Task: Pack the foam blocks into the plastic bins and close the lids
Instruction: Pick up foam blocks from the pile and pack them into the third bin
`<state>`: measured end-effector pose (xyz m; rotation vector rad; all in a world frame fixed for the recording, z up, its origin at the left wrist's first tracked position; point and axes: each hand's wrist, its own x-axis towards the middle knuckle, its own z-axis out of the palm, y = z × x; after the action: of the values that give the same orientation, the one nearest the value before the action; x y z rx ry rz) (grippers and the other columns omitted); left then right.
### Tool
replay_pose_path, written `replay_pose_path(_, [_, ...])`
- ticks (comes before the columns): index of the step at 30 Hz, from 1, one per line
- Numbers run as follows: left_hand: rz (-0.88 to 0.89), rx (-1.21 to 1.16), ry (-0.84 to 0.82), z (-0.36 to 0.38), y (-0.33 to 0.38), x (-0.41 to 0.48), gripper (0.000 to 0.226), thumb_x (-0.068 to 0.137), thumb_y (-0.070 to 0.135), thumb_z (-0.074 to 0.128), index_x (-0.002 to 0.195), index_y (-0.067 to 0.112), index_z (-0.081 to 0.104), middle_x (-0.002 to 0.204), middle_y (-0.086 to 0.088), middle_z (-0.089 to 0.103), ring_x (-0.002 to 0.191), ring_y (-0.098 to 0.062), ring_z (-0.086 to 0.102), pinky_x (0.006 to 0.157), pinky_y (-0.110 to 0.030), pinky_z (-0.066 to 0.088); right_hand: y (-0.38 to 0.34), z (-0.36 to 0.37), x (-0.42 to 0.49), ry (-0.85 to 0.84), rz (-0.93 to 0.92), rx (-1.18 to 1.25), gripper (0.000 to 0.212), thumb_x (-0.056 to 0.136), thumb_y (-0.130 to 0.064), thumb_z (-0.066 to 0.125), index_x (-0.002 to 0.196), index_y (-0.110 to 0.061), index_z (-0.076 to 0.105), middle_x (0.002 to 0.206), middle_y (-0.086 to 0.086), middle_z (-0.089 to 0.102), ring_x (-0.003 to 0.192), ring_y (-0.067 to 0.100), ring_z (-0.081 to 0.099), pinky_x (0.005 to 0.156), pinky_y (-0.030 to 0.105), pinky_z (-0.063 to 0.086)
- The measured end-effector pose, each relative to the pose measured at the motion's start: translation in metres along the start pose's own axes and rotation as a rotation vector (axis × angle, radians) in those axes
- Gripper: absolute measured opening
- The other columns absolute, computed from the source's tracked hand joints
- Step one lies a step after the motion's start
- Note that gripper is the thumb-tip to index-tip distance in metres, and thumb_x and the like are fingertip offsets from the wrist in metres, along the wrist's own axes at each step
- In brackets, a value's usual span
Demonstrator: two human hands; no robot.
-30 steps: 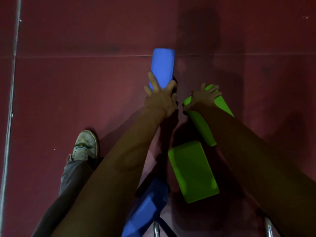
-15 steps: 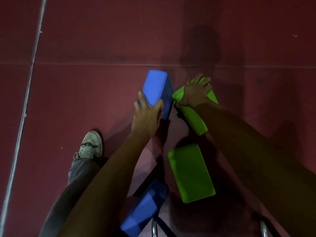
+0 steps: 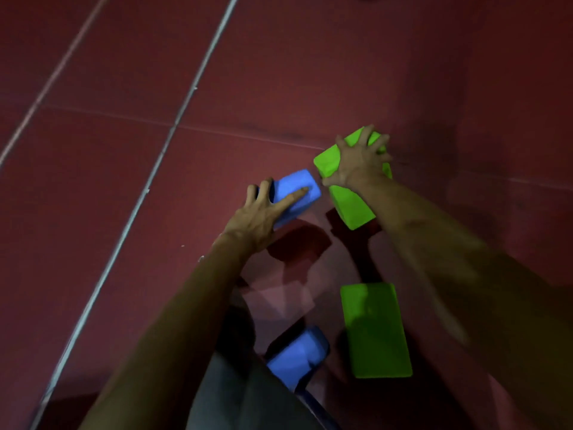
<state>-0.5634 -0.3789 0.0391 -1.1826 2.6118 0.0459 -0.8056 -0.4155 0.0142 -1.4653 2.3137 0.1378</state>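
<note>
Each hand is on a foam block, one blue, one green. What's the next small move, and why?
Probably raise both blocks clear of the red floor. The left hand grips the blue foam block and the right hand grips the green foam block, so neither grip needs resetting. No bin shows, so carrying comes after.

A grey trouser leg (image 3: pixel 235 395) hides part of the near blue block (image 3: pixel 296 355), and the right forearm (image 3: pixel 434 259) is blurred

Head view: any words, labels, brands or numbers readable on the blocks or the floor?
None readable. The held blue block, held green block, near blue block, near green block and floor show plain surfaces; the frame is dim and blurred.
</note>
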Motion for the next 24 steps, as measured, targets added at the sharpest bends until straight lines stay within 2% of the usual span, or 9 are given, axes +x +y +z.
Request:
replay_pose_path(2, [-0.077,0.023,0.02,-0.02,-0.013,-0.026,0.117,0.065,0.006,0.06,0.156,0.047,0.0,0.141,-0.018,0.027,0.106,-0.036,0.037,0.087,-0.051,0.051,-0.026,-0.02,-0.016,0.028,-0.053,-0.021,0.114,0.051,-0.069,0.082,0.147,-0.039,0.03,0.157,0.024,0.001,0.138,0.062,0.008,0.097,0.071,0.036])
replay_pose_path(4, [-0.198,0.027,0.051,-0.036,-0.028,-0.054,0.121,0.063,0.004,0.065,0.157,0.041,-0.002,0.141,-0.017,0.026,0.108,-0.036,0.038,0.084,-0.051,0.053,-0.054,-0.038,-0.036,0.051,-0.105,-0.081,0.114,0.047,-0.068,0.085,0.144,-0.035,0.034,0.155,0.026,0.005,0.136,0.063,0.012,0.098,0.069,0.036])
replay_pose_path(8, [-0.385,0.09,0.079,-0.07,-0.059,-0.113,0.12,0.068,0.015,0.072,0.156,0.036,-0.006,0.144,-0.015,0.027,0.114,-0.037,0.039,0.077,-0.049,0.054,-0.111,-0.068,-0.079,0.108,-0.179,-0.179,0.123,0.04,-0.07,0.087,0.143,-0.035,0.031,0.15,0.027,0.01,0.133,0.063,0.017,0.099,0.066,0.037])
replay_pose_path(13, [-0.49,0.222,0.084,-0.111,-0.092,-0.204,0.122,0.066,0.019,0.075,0.159,0.031,-0.003,0.146,-0.009,0.029,0.12,-0.032,0.039,0.076,-0.044,0.051,-0.189,-0.104,-0.146,0.221,-0.362,-0.16,0.122,0.042,-0.073,0.083,0.145,-0.039,0.027,0.157,0.02,0.007,0.132,0.063,0.021,0.096,0.058,0.036])
replay_pose_path(19, [-0.732,0.218,0.166,-0.134,-0.128,-0.324,0.116,0.075,0.027,0.073,0.16,0.019,-0.006,0.142,-0.006,0.033,0.117,-0.031,0.042,0.071,-0.042,0.052,-0.286,-0.128,-0.246,0.264,-0.583,-0.141,0.122,0.044,-0.075,0.082,0.145,-0.039,0.024,0.161,0.02,0.002,0.135,0.063,0.018,0.102,0.061,0.031])
replay_pose_path(24, [-0.929,0.126,0.174,-0.145,-0.15,-0.435,0.108,0.078,0.027,0.072,0.159,0.013,0.002,0.145,-0.008,0.028,0.127,-0.034,0.036,0.079,-0.047,0.052,-0.361,-0.124,-0.337,0.327,-0.779,-0.135,0.128,0.039,-0.08,0.078,0.146,-0.037,0.023,0.16,0.022,0.006,0.132,0.062,0.023,0.102,0.061,0.031])
